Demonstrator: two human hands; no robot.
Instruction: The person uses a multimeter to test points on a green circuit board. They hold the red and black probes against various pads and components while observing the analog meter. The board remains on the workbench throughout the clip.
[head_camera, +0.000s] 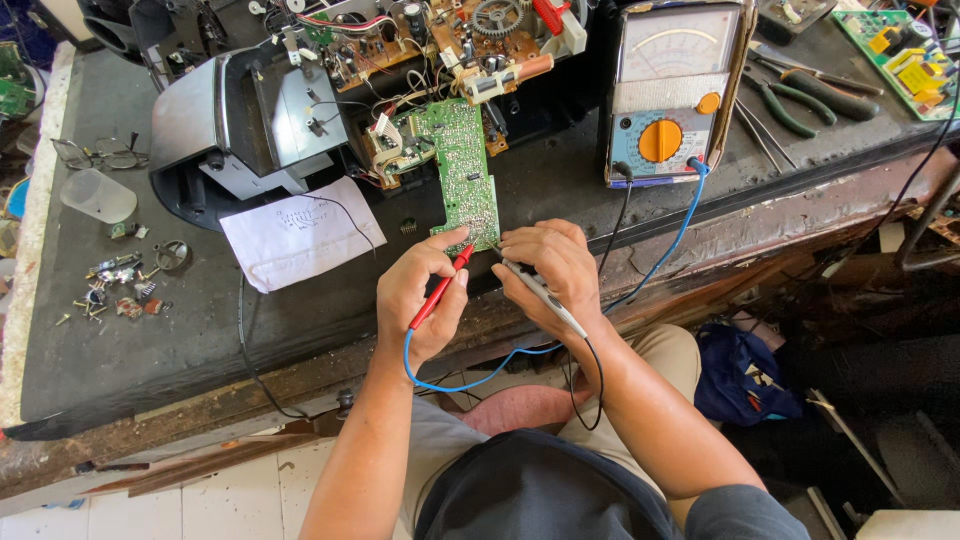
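**Two probes meet at the near end of a green circuit board**

A white sheet of paper (300, 232), roughly square and faintly scribbled, lies on the dark desk (120, 340) left of the board. An analogue meter (672, 92) with a pale dial face and an orange round knob stands at the back right, tilted up toward the person.

The green circuit board (464, 172) lies long axis running away from the person, its near end at the desk's front edge. The left hand (420, 295) has its fingers closed around a red probe (440, 288), tip pointing up and right onto the board's near end. The right hand (550, 265) grips a grey probe (540, 295), tip pointing up and left to the same end. A blue lead (660, 255) runs to the meter.
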